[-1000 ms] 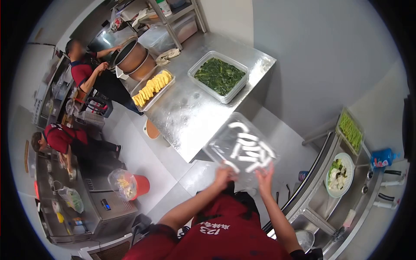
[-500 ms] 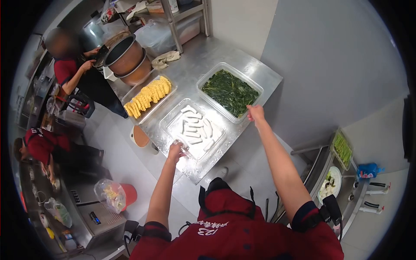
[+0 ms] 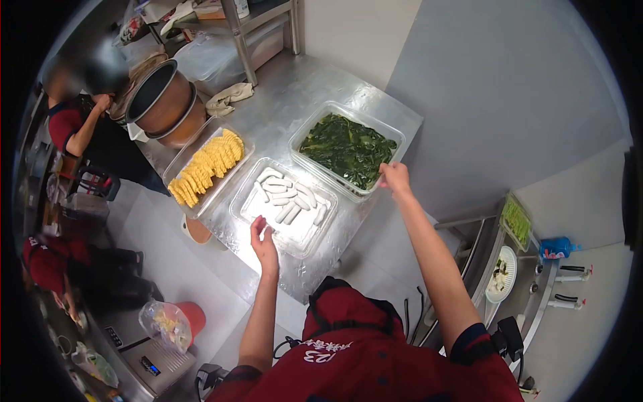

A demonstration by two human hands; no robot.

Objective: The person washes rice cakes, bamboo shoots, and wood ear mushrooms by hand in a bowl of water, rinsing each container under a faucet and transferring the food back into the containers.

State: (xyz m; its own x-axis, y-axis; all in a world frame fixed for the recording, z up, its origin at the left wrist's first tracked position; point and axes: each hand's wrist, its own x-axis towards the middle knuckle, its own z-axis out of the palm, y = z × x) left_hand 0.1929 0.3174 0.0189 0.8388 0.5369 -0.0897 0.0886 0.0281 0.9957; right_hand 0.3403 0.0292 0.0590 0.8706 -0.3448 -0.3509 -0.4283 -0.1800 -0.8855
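My right hand (image 3: 395, 178) grips the near right corner of a clear tub (image 3: 295, 139) filled with dark leafy greens (image 3: 348, 149). Beside it on the metal table (image 3: 274, 110) sits a clear shallow tray (image 3: 292, 250) with several white, finger-shaped pieces (image 3: 284, 194). My left hand (image 3: 263, 240) hovers at that tray's near left edge, fingers apart and holding nothing. To the left, another clear tray (image 3: 236, 167) holds a row of yellow wavy slices (image 3: 207, 166).
Two large brown pots (image 3: 161, 100) and a cloth (image 3: 229, 98) are at the table's back left, near a shelf post (image 3: 239, 47). Two people (image 3: 100, 141) work at the left. A red bin (image 3: 193, 320) stands on the floor. At right is a sink counter with a white basket (image 3: 502, 275).
My left hand has let go of the white pieces' tray and opened. The white pieces lie differently in it. The view has shifted, and one person at the left now has a pot-like object raised.
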